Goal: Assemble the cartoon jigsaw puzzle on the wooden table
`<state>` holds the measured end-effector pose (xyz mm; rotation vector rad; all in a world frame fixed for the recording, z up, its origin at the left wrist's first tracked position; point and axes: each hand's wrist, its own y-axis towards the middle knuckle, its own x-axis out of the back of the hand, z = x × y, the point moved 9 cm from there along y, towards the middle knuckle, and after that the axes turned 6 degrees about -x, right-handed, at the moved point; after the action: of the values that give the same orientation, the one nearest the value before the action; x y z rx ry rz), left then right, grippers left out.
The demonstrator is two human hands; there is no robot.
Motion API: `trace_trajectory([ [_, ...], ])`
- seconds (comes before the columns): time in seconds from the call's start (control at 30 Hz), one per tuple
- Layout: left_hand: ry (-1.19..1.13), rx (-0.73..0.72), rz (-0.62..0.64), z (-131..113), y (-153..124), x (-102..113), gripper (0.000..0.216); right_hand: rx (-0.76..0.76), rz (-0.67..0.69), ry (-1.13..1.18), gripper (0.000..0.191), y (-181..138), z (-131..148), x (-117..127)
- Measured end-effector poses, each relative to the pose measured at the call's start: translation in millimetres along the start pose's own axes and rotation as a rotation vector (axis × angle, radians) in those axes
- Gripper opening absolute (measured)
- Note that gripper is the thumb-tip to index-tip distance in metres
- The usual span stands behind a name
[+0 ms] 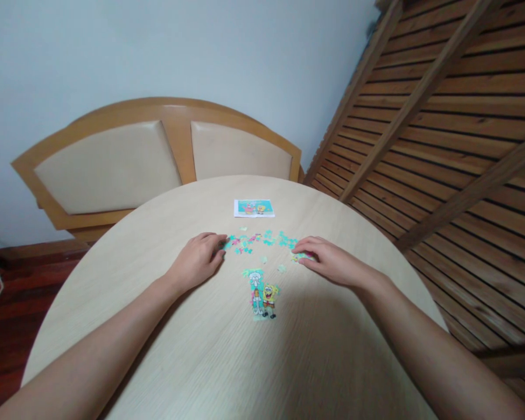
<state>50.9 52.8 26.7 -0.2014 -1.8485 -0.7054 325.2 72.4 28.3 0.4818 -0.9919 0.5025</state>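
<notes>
Between the two forearms, on the pale round surface (192, 361), lies a joined part of a puzzle (257, 294), nearer the person than the scattered pieces (245, 242). The left hand (199, 259) rests at the left end of those pieces, its fingers loosely curled; whether they pinch one cannot be told. At the right end, the right hand (328, 259) has thumb and fingers parted, pieces showing in the gap, with no clear grip.

Each piece looks thin, flat and light, probably stiff card, so it should slide easily but be awkward to lift; opposite edges, or a knob, seem the best hold. The joined part would likely buckle or split if raised by one corner, so it suits flat pushing with fingertips spread.

Its long axis runs from near to far, the figures' feet towards the person and heads away. Beyond, a picture card (254, 208) lies crosswise, long side left to right.
</notes>
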Motion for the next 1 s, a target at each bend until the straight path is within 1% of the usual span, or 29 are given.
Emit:
trace_trajectory([
  [0.1,-0.004,0.021,-0.014,-3,0,2,0.028,-0.004,0.008,0.009,0.028,-1,-3,1],
  [0.27,0.015,0.032,0.011,0,0,-2,0.027,-0.021,0.004,-0.015,0.027,-1,-2,3],
  [0.53,-0.106,0.0,0.0,8,-1,-6,0.026,-0.027,0.0,-0.007,0.027,-1,1,5],
  [0.67,-0.154,0.011,-0.034,6,-2,-2,0.025,-0.035,0.002,-0.001,0.026,-2,0,6],
  [0.9,-0.198,0.037,-0.052,2,-1,1,0.023,-0.033,0.0,0.001,0.022,-1,2,8],
  [1.0,-0.236,0.096,-0.096,5,-1,7,0.024,-0.028,0.015,0.008,0.024,-2,3,6],
])
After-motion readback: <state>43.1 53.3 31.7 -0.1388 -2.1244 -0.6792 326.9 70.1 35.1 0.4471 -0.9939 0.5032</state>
